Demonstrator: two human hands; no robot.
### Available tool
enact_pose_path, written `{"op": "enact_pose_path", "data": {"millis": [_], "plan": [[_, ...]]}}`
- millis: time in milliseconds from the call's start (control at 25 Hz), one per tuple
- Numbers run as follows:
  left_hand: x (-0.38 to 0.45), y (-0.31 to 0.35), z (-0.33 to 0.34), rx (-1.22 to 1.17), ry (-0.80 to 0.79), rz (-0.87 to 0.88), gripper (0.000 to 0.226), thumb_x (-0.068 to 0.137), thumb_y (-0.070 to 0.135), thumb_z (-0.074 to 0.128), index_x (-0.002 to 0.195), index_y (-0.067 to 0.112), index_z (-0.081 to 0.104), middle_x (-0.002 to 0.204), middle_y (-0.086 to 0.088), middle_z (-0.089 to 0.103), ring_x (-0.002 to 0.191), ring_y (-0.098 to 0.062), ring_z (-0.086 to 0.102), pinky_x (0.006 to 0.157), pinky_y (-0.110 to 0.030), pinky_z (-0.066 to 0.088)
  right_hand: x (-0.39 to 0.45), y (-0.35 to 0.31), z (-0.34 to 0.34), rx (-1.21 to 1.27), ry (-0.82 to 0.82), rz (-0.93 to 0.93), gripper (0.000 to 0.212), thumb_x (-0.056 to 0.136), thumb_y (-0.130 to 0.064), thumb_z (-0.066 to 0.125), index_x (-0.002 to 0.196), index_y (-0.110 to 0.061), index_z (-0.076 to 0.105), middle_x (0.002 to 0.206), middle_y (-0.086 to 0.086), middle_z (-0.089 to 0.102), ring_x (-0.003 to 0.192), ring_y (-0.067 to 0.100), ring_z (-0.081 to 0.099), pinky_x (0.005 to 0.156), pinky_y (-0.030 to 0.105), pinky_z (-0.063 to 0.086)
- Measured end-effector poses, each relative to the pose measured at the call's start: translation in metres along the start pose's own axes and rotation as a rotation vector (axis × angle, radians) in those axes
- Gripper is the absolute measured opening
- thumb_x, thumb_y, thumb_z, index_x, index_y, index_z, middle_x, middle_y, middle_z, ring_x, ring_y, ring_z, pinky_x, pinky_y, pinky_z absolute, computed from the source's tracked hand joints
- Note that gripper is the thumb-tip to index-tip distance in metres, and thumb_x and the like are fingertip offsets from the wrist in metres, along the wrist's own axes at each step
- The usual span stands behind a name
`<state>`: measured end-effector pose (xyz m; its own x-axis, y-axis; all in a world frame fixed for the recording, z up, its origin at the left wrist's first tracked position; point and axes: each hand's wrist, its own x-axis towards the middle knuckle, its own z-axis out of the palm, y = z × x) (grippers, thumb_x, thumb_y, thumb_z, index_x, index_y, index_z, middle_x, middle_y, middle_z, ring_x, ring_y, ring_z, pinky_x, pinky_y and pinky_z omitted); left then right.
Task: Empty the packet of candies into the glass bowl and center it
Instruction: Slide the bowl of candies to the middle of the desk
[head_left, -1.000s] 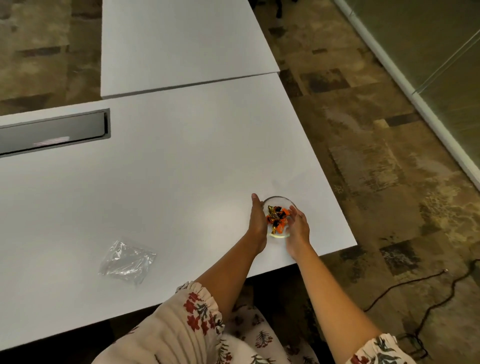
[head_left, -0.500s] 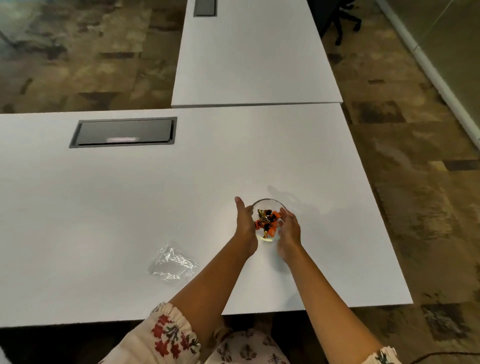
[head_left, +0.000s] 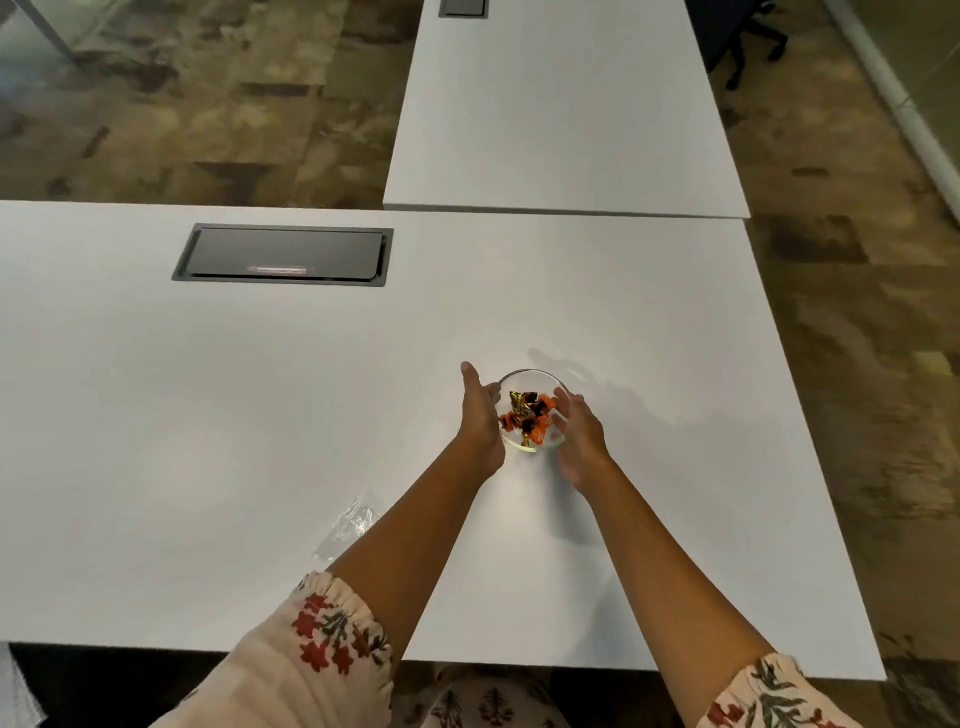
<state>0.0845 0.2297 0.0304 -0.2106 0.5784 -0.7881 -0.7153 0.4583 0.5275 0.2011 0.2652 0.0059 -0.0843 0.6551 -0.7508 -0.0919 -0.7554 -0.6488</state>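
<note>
A small glass bowl (head_left: 530, 376) stands on the white table (head_left: 208, 415), holding several orange and black wrapped candies (head_left: 527, 417). My left hand (head_left: 480, 415) cups the bowl's left side and my right hand (head_left: 579, 434) cups its right side, both touching the glass. The clear plastic packet (head_left: 350, 525) lies flat and crumpled on the table, near my left forearm, which hides part of it.
A grey cable hatch (head_left: 283, 254) is set into the table at the back left. A second white table (head_left: 561, 104) adjoins at the back. The table's right edge (head_left: 810, 441) drops to patterned carpet. A chair base (head_left: 748, 41) stands far right.
The bowl, held between both hands, has slid away from the table's right front corner toward the middle. The view has swung, so the packet now lies beside my left forearm.
</note>
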Motion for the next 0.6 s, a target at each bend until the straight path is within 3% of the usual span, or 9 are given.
{"op": "enact_pose_path", "data": {"millis": [120, 320, 480, 600], "plan": [[0.012, 0.003, -0.002, 0.031, -0.012, 0.018, 0.085, 0.1, 0.067, 0.014, 0.147, 0.003, 0.043, 0.154, -0.015, 0.046, 0.14, -0.032, 0.046, 0.118, -0.047, 0.036, 0.012, -0.005, 0.007, -0.035, -0.004, 0.013, 0.042, 0.106, -0.03, 0.034, 0.138, -0.011, 0.053, 0.147, 0.01, 0.051, 0.127, 0.024, 0.05, 0.095, 0.033, 0.039], [0.027, 0.003, -0.006, 0.078, -0.024, 0.03, 0.088, 0.099, 0.068, 0.012, 0.142, 0.002, 0.049, 0.143, -0.018, 0.057, 0.134, -0.033, 0.053, 0.118, -0.049, 0.036, 0.034, -0.002, 0.013, -0.104, -0.015, 0.006, 0.048, 0.108, -0.034, 0.025, 0.144, -0.013, 0.049, 0.152, 0.008, 0.047, 0.14, 0.024, 0.044, 0.104, 0.032, 0.036], [0.031, 0.001, -0.008, 0.108, 0.03, 0.033, 0.076, 0.099, 0.069, 0.014, 0.113, 0.009, 0.059, 0.108, -0.006, 0.068, 0.102, -0.02, 0.064, 0.107, -0.04, 0.045, 0.05, 0.003, 0.015, -0.205, 0.013, -0.028, 0.049, 0.107, -0.038, 0.025, 0.14, -0.016, 0.053, 0.148, 0.006, 0.052, 0.135, 0.024, 0.048, 0.112, 0.037, 0.036], [0.035, 0.001, -0.008, 0.108, 0.039, 0.041, 0.073, 0.099, 0.069, 0.015, 0.111, 0.011, 0.058, 0.098, -0.001, 0.067, 0.093, -0.015, 0.064, 0.102, -0.038, 0.047, 0.054, 0.003, 0.015, -0.241, 0.009, -0.046, 0.048, 0.106, -0.041, 0.027, 0.138, -0.019, 0.055, 0.146, 0.006, 0.054, 0.132, 0.024, 0.05, 0.109, 0.037, 0.038]]}}
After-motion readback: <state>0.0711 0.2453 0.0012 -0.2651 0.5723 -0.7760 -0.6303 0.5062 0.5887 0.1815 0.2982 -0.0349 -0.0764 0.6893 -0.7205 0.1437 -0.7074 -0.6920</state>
